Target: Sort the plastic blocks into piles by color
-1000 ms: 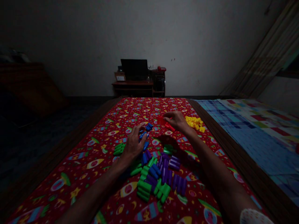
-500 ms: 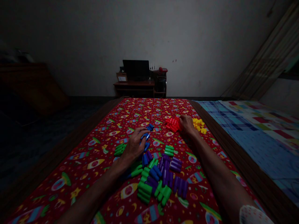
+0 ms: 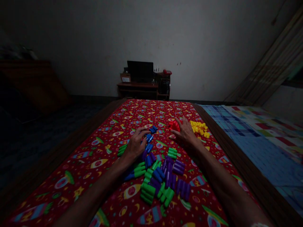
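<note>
My left hand (image 3: 134, 145) rests palm down on the red patterned cloth (image 3: 94, 157), fingers curled over blue blocks (image 3: 149, 138). Stretched further out, my right hand (image 3: 186, 132) lies open with spread fingers beside a small pile of red blocks (image 3: 174, 125), holding nothing. Yellow blocks (image 3: 200, 128) lie just right of that hand. Near me sits a mixed heap of green, blue and purple blocks (image 3: 161, 181). A green piece (image 3: 172, 153) lies between the heap and my right hand.
The cloth covers a long low surface with wooden edges (image 3: 241, 164). A checked blue mat (image 3: 255, 138) lies to the right. A small desk with a dark monitor (image 3: 140, 72) stands against the far wall. The room is dim.
My right hand carried a red block out to the red pile, let it go, and now draws back open. My left hand stayed on the blue blocks.
</note>
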{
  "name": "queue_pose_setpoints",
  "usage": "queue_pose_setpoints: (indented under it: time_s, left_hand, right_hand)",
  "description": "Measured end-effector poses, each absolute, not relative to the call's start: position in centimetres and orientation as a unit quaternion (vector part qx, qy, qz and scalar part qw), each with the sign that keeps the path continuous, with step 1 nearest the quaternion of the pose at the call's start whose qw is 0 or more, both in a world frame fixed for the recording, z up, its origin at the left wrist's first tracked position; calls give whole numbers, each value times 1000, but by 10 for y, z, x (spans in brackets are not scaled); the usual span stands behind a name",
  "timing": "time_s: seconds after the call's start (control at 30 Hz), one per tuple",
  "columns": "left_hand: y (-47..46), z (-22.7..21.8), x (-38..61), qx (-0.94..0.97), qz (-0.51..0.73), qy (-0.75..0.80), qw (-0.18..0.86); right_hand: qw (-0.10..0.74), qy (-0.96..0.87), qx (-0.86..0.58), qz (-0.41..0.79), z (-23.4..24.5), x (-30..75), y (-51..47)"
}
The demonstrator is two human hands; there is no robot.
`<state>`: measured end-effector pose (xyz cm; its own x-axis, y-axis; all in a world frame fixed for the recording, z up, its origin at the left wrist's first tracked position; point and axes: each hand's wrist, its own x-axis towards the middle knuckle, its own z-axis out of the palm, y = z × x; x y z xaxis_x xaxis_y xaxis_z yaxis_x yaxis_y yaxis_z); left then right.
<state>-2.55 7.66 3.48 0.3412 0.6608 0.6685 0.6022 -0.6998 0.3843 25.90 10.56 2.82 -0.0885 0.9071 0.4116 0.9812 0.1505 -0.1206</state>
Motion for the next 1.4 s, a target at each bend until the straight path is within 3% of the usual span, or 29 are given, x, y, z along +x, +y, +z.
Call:
queue_pose_setpoints:
  time_s: [0.27,0.87,1.03,1.2,1.4]
  left_hand:
    - [76,35,-27,819,426,382,35]
    - [81,26,-31,825,426,371,15]
    - [95,32,-48,824,416,385,0]
    - [119,21,-76,779,396,485,33]
    - [121,2,-81,798,315,488,164]
  right_hand:
    - [150,-721,-670,-89,9,246,114]
    - [182,-694,-688,-113,2,250,149]
    - [249,-700,-652,-153,14,233,133]
    - [294,-810,-507,-24,32,180,122]
    - [209,-859,-452,117,25,125,124]
